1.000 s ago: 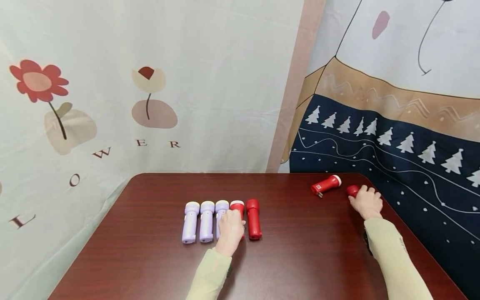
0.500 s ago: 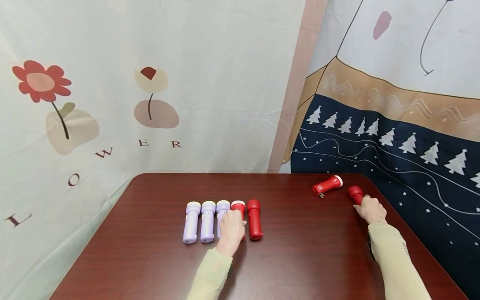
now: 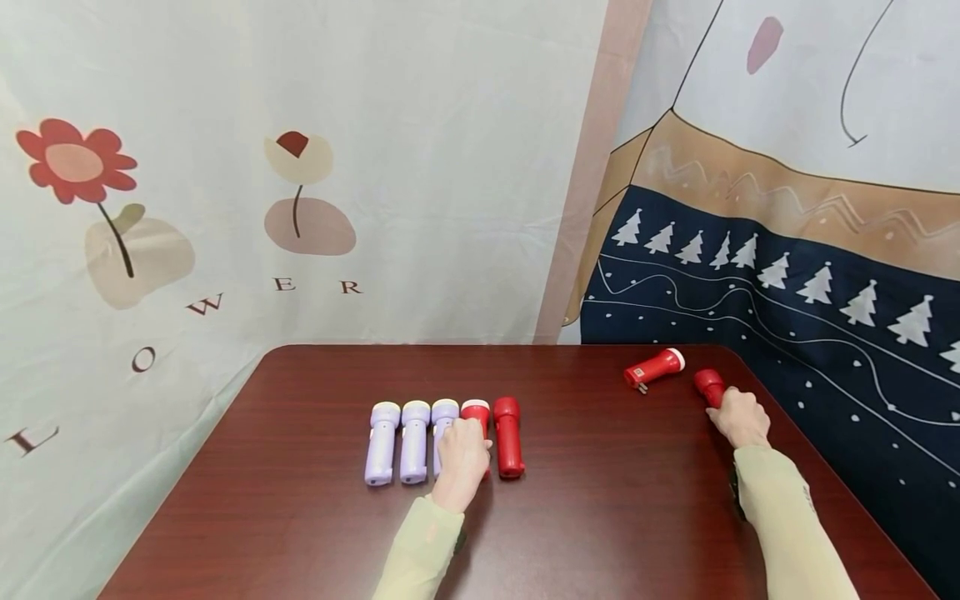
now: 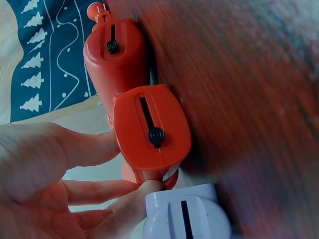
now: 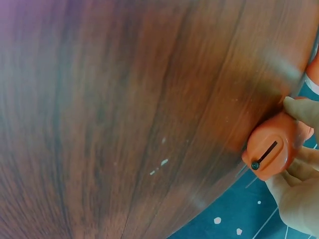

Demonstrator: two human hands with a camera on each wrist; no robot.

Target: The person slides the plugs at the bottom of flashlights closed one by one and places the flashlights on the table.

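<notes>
A row of flashlights lies on the table, heads pointing away. My left hand [image 3: 463, 457] grips a red flashlight with a white rim [image 3: 476, 410]; in the left wrist view, thumb and fingers pinch the sides of its body [image 4: 152, 127]. To its left are lilac flashlights [image 3: 382, 446], the nearest partly hidden by the hand. An all-red flashlight [image 3: 508, 440] lies to its right. Near the table's right edge my right hand [image 3: 741, 418] holds another red flashlight [image 3: 708, 385] by its body. Thumb and fingers wrap that body [image 5: 271, 144] in the right wrist view.
Another red flashlight with a white rim [image 3: 654, 367] lies at an angle near the back right, its plug prongs showing. The brown table [image 3: 600, 517] ends close beside my right arm. Printed curtains [image 3: 450, 167] hang behind and to the right.
My right hand has drawn back slightly toward me and to the right, showing more of the red flashlight's head. The left hand keeps its hold in the same place.
</notes>
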